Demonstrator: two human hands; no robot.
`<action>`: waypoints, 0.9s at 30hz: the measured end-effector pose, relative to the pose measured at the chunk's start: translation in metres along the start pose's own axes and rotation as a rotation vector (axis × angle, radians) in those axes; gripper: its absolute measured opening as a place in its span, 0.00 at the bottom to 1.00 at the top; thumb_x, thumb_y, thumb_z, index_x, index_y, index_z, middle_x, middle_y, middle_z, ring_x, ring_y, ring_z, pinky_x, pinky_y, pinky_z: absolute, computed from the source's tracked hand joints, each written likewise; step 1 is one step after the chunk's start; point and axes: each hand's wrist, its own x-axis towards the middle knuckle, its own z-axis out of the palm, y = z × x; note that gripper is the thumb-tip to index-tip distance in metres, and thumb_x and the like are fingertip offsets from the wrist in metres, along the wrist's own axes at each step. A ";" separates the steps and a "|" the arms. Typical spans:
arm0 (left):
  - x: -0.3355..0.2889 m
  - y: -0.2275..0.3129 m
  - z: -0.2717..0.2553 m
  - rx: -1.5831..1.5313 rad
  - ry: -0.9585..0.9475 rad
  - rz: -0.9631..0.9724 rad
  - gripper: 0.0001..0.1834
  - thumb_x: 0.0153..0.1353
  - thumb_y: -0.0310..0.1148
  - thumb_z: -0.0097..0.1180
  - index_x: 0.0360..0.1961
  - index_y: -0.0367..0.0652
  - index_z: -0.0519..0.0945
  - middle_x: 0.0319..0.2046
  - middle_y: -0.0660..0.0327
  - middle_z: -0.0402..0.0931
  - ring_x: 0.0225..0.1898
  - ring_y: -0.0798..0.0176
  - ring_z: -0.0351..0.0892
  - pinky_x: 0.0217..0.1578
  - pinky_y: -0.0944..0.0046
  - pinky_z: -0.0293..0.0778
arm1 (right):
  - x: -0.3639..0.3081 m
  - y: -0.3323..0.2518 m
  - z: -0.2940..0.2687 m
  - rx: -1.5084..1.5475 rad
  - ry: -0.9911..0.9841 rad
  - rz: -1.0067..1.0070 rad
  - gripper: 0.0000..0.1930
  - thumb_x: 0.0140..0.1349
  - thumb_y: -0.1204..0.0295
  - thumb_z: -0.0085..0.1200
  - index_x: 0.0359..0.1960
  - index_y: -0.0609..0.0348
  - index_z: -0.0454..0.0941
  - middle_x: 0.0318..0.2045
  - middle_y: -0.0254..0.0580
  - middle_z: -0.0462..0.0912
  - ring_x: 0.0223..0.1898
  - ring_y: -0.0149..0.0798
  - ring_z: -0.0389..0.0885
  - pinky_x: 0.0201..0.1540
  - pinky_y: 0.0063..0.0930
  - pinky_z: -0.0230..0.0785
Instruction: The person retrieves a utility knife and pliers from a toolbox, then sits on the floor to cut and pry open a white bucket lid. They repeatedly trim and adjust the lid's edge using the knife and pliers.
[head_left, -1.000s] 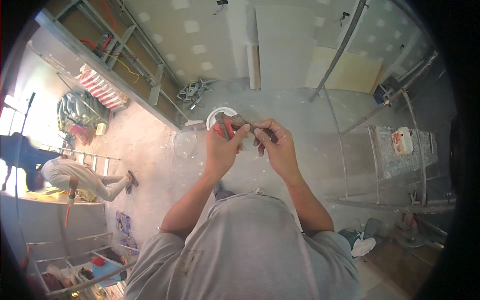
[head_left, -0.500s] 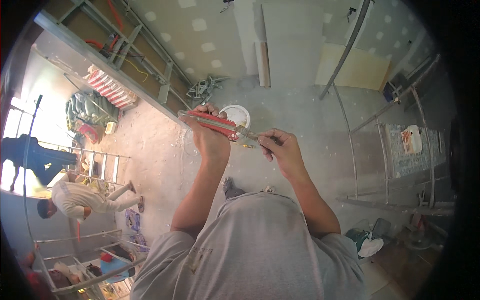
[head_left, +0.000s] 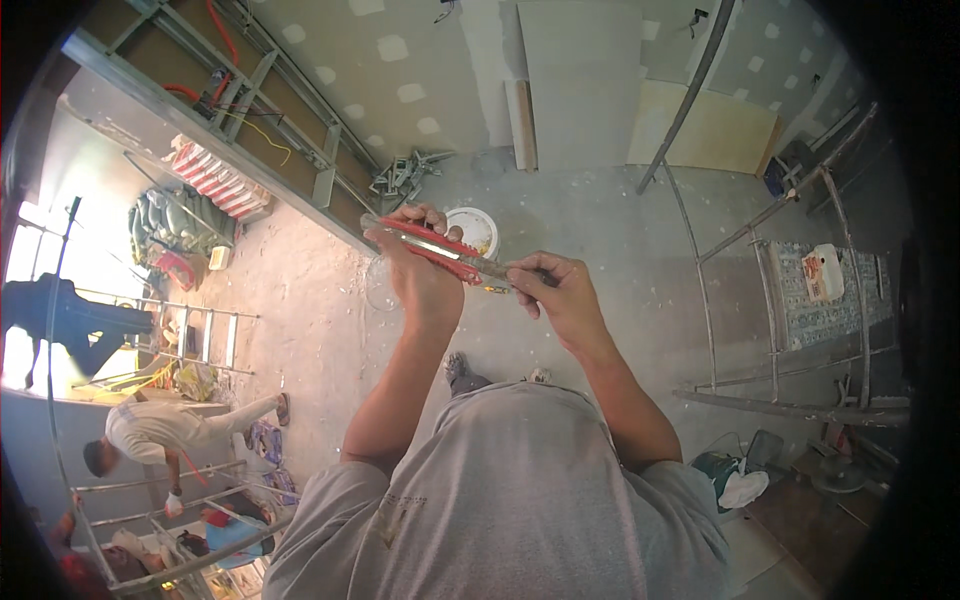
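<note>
My left hand (head_left: 420, 275) is wrapped round a long red tool (head_left: 455, 265) with ridged edges and a pale metal strip along its middle; its exact kind I cannot make out. The tool slants down to the right in front of me. My right hand (head_left: 560, 295) pinches a small, dirty putty knife (head_left: 494, 268), its end lying against the right end of the red tool. Just beyond both hands, a white bucket (head_left: 486, 220) stands on the floor, partly hidden by my left hand. Near my right fingers, a small yellow-handled tool (head_left: 495, 290) lies on the floor.
Metal wall framing (head_left: 230, 135) runs along the upper left. Pipe scaffolding (head_left: 705, 300) stands at right, with a container (head_left: 823, 273) on its platform. Board panels (head_left: 580, 90) lean at the far wall. At left, a person (head_left: 165, 430) bends by another scaffold (head_left: 160, 480).
The putty knife has slid further onto the red tool, and my right hand has moved slightly left. The red tool has tilted a little. At left, the other person has bent lower and reached toward the scaffold.
</note>
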 end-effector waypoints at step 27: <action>-0.006 0.011 -0.014 0.616 -0.498 -0.207 0.14 0.78 0.32 0.45 0.58 0.36 0.66 0.54 0.53 0.73 0.55 0.61 0.78 0.55 0.57 0.79 | -0.001 0.002 -0.013 0.195 0.033 -0.084 0.14 0.62 0.84 0.63 0.50 0.66 0.83 0.40 0.38 0.86 0.44 0.29 0.83 0.50 0.25 0.75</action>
